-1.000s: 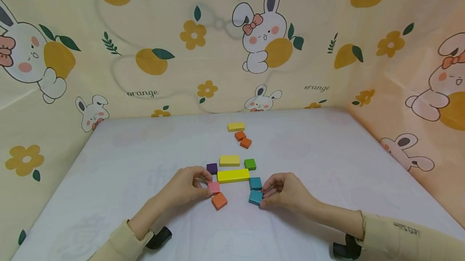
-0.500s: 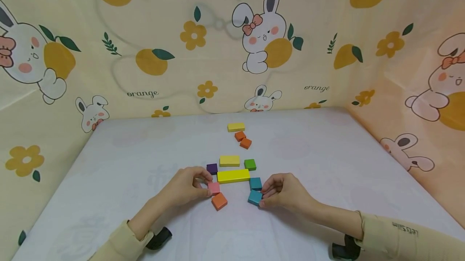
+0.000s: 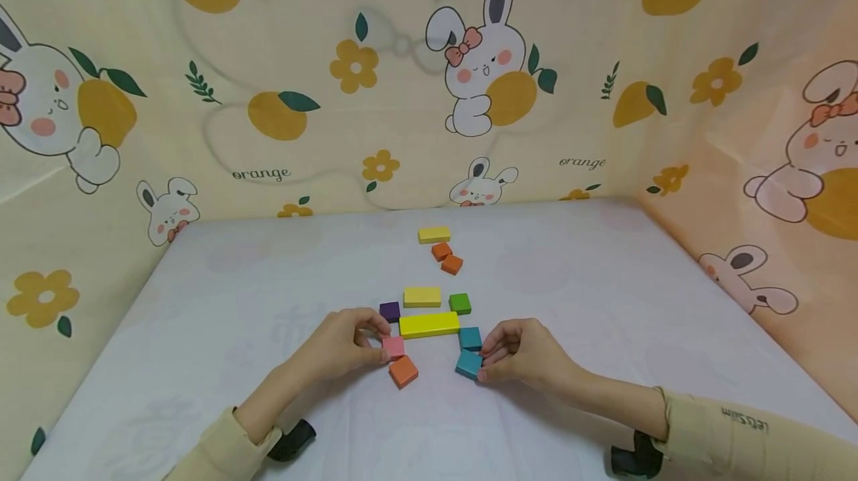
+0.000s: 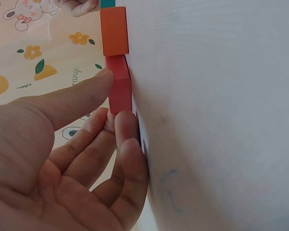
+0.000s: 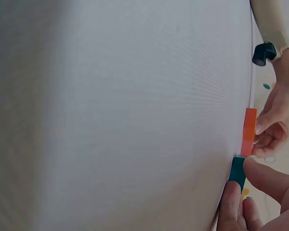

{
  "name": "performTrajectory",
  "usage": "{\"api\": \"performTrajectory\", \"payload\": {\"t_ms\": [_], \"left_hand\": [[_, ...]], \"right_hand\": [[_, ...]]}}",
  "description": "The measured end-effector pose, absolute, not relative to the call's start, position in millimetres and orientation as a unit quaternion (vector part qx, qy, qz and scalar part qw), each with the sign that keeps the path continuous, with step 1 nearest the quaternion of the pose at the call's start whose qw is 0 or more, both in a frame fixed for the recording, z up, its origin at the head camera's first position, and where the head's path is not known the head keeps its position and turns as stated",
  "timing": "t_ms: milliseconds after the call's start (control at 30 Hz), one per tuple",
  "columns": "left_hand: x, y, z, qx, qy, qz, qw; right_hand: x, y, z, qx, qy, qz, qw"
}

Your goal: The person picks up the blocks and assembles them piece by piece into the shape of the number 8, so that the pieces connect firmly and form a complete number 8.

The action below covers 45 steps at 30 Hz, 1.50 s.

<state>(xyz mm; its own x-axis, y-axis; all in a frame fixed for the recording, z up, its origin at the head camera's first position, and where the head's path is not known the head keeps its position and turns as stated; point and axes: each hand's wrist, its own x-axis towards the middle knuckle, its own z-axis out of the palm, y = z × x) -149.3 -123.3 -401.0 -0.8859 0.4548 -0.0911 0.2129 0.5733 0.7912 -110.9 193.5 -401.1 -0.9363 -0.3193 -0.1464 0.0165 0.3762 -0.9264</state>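
Note:
In the head view my left hand point(image 3: 345, 343) pinches a pink block point(image 3: 392, 348) between thumb and fingers. An orange block point(image 3: 404, 371) sits turned at an angle against its near side. My right hand point(image 3: 532, 354) holds the nearer teal block point(image 3: 468, 364) at its right side, thumb at the front. That block stands slightly skewed below a second teal block point(image 3: 470, 338). Between the two columns, at their far ends, lies a long yellow block point(image 3: 429, 325). The left wrist view shows the thumb on the pink block point(image 4: 119, 89).
Beyond the long block lie a purple block point(image 3: 389, 312), a shorter yellow block point(image 3: 422, 297) and a green block point(image 3: 459, 303). Farther back are two orange blocks point(image 3: 452, 264) and another yellow one point(image 3: 434, 234). A patterned cloth wall point(image 3: 375, 116) borders the white table point(image 3: 201, 332).
The nearer teal block has shifted slightly left and turned a little under the right fingers. The left hand and the pink block stay in place; the head view has drifted slightly.

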Motion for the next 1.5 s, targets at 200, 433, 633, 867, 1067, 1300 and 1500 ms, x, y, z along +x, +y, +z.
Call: {"api": "performTrajectory", "payload": {"t_ms": [200,433,633,867,1067,1300,1500], "left_hand": [[-149,-124,-401,0.192,0.875,0.422,0.139],[-149,-124,-401,0.199,0.871,0.427,0.142],[-149,-125,-402,0.204,0.869,0.428,0.141],[-149,-124,-402,0.201,0.873,0.422,0.139],[-150,-124,-404,0.199,0.874,0.422,0.14],[-151,-125,-405,0.205,0.874,0.42,0.136],[-150,-124,-404,0.203,0.874,0.42,0.138]], "right_hand": [[-112,193,-400,-0.096,0.81,-0.558,0.154],[-112,193,-400,-0.093,0.813,-0.554,0.152],[-111,192,-400,-0.092,0.817,-0.55,0.148],[-112,192,-399,-0.092,0.815,-0.552,0.152],[-111,191,-398,-0.091,0.811,-0.556,0.154],[-113,194,-399,-0.089,0.814,-0.551,0.161],[-129,199,-379,-0.081,0.834,-0.527,0.141]]}}
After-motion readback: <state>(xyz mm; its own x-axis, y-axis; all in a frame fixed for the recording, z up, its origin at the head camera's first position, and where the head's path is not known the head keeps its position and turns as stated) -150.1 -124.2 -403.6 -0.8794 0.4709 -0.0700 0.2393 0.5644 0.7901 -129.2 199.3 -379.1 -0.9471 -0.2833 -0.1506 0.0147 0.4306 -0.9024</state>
